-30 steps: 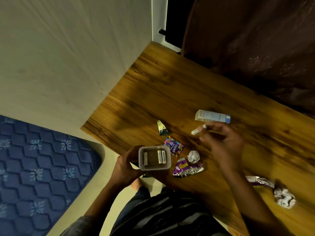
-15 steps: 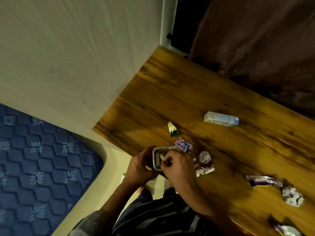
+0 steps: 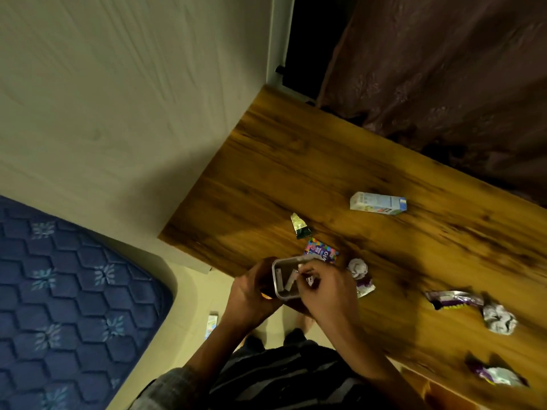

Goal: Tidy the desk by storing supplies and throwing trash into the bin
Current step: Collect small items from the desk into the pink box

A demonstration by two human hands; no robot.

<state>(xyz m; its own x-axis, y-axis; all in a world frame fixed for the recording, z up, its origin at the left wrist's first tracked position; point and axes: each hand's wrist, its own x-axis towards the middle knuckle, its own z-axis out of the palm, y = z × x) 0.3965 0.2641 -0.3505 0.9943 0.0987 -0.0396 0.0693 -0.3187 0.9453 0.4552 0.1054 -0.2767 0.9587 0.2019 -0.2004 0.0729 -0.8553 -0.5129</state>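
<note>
Small clear plastic container [image 3: 285, 278] held at the near edge of the wooden table [image 3: 325, 173], just off its corner. Left hand [image 3: 251, 294] wraps the container's left side, grasping it. Right hand [image 3: 325, 291] sits over the container's right half, fingertips dipped inside; cannot tell whether they pinch anything. Pale stick-shaped pieces [image 3: 288, 282] lie in the container, one upright along the left wall, one tilted.

Litter on the table: a colourful candy packet [image 3: 321, 251] touching the container's far rim; a gold-green foil scrap [image 3: 300, 227] just beyond it; a white and blue carton [image 3: 377, 204] lying flat, further back and to the right. A crumpled paper ball [image 3: 358, 267] just right of the right hand, with a purple wrapper [image 3: 365, 287] partly hidden beside it. Well to the right, another purple wrapper [image 3: 453, 300] next to a second paper ball [image 3: 498, 318]; a third wrapper [image 3: 497, 375] near the right near edge.

Blue quilted mattress [image 3: 68, 291] to the left. Small pale packet [image 3: 211, 324] on the floor below the hands.
</note>
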